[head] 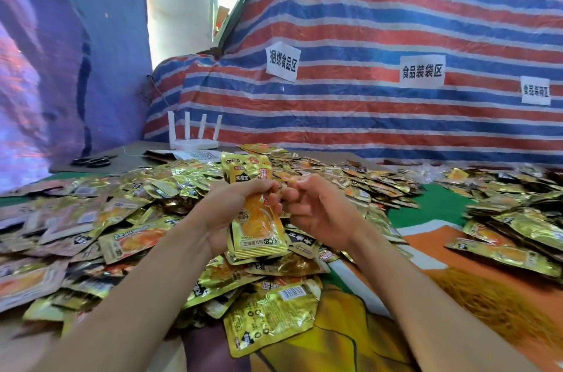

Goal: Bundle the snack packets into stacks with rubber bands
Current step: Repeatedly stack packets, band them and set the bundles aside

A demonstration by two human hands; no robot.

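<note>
Before you, your left hand (234,214) holds a stack of packets (254,219) upright above the bench (137,155). Your right hand (320,207) is just right of it, touching it, and pinches a rubber band (291,179) at the stack's edge. A heap of loose packets (91,219) spreads under both hands and off to your left. A second pile (511,219) lies well to the right, with bare cloth (426,213) between the two. At the back left, a router (192,135) stands on the bench, with scissors (91,162) to its left. The tarp (396,21) behind carries three paper signs (422,71).
</note>
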